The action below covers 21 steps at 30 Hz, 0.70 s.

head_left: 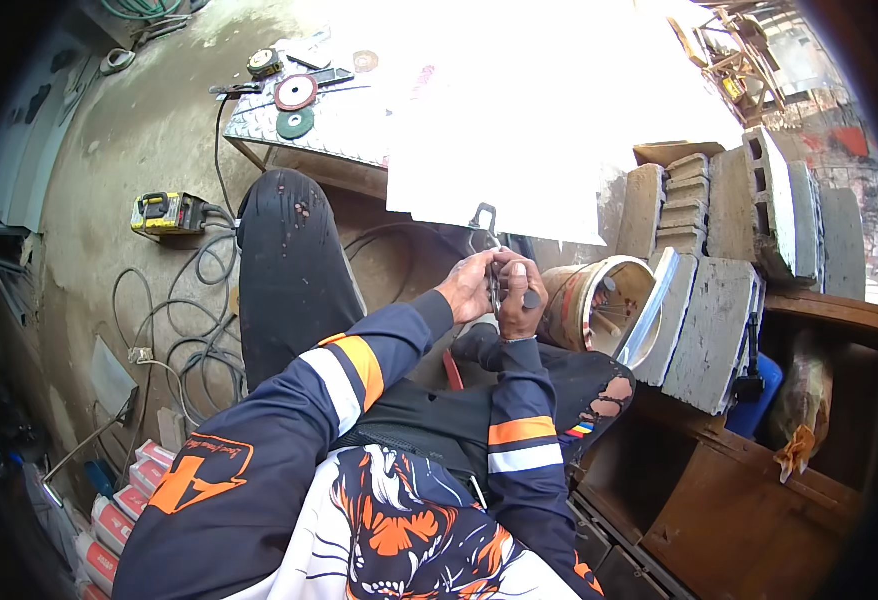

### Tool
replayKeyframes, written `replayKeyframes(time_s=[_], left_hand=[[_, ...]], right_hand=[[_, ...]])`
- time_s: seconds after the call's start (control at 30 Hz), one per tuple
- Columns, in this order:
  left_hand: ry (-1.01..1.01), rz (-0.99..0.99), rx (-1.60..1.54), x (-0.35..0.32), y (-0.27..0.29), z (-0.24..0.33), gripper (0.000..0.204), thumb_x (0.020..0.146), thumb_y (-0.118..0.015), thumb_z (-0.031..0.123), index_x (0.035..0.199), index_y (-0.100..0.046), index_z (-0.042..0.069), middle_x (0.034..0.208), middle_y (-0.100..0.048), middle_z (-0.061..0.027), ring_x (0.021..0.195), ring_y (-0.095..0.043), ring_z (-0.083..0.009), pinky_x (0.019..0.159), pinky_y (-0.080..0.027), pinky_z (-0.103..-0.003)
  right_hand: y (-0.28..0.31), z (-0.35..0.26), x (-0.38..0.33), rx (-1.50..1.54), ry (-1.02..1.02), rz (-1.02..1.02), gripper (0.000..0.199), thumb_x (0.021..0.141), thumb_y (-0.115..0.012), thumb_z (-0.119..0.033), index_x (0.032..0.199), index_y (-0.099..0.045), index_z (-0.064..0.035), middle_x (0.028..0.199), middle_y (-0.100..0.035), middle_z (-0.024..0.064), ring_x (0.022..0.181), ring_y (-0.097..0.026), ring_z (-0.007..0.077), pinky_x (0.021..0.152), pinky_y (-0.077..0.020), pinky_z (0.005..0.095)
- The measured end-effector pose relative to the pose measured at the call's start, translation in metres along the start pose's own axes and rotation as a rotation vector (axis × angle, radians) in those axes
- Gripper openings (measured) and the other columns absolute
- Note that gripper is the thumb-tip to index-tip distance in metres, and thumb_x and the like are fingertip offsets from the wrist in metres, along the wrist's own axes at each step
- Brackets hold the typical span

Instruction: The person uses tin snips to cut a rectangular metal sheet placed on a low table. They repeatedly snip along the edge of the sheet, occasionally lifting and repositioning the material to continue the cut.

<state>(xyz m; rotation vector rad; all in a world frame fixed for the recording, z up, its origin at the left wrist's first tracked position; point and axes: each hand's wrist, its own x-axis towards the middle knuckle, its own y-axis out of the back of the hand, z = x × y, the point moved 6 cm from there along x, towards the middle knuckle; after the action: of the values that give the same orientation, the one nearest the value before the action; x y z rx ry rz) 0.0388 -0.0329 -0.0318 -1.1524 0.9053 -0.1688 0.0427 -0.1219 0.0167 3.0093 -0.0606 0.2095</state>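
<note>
Metal clamp [483, 222]: in both hands, ahead of the lap and between the knees; its curved head points away from the body and overlaps the near edge of the white sheet in this view. Whether it bites on the sheet, I cannot tell.
Left hand [467, 288]: fingers closed around the tool's side, pinching it; the exact finger placing is hidden.
Right hand [521, 300]: curled shut on the handle end, thumb up, pressed against the left.
Pinch risk: with the hands packed so close, a handle that snaps over could nip a finger or palm.
Slip risk: a poorly seated head could jump off under a hard squeeze and strike the knuckles.
White sheet [499, 185]: bright with glare, its near edge just past the clamp; a knock there could shift it, if it is loose.
Bucket [559, 305]: right of the hands, tilted, with a metal strip [649, 305] across its mouth; an elbow or knee swinging out could upset both.
Concrete blocks [704, 330]: stacked beyond the bucket.
Patterned metal table [344, 142]: bears a red disc [296, 92] and a green disc [296, 123].
Cables [204, 335]: looped on the floor at left; a foot could catch in them on rising.
</note>
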Motion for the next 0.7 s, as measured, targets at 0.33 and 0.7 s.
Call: replayKeyframes(time_s=[0.33,0.7], left_hand=[[0.025,-0.124,-0.017,0.014,-0.018,0.000,0.035,0.108,-0.032,0.039,0.096,-0.053,0.014,0.096,-0.060,-0.0041,0.096,-0.063,-0.0219,0.088,-0.055,-0.044],[0.106,0.094,0.434,-0.005,-0.005,0.018,0.033,0.105,-0.038,0.037,0.098,-0.058,0.012,0.088,-0.063,-0.0030,0.076,-0.063,-0.0177,0.076,-0.056,-0.035]], right_hand=[[0.001,-0.012,0.000,-0.035,0.105,-0.050,0.033,0.095,-0.060,-0.029,0.109,-0.060,0.0009,0.109,-0.068,0.0149,0.103,-0.066,0.0234,0.091,-0.0507,0.0354],[-0.018,-0.001,0.006,0.155,0.148,0.144,0.045,0.099,-0.055,-0.038,0.080,-0.059,0.0029,0.084,-0.062,0.0108,0.089,-0.061,0.0235,0.083,-0.0486,0.0376]])
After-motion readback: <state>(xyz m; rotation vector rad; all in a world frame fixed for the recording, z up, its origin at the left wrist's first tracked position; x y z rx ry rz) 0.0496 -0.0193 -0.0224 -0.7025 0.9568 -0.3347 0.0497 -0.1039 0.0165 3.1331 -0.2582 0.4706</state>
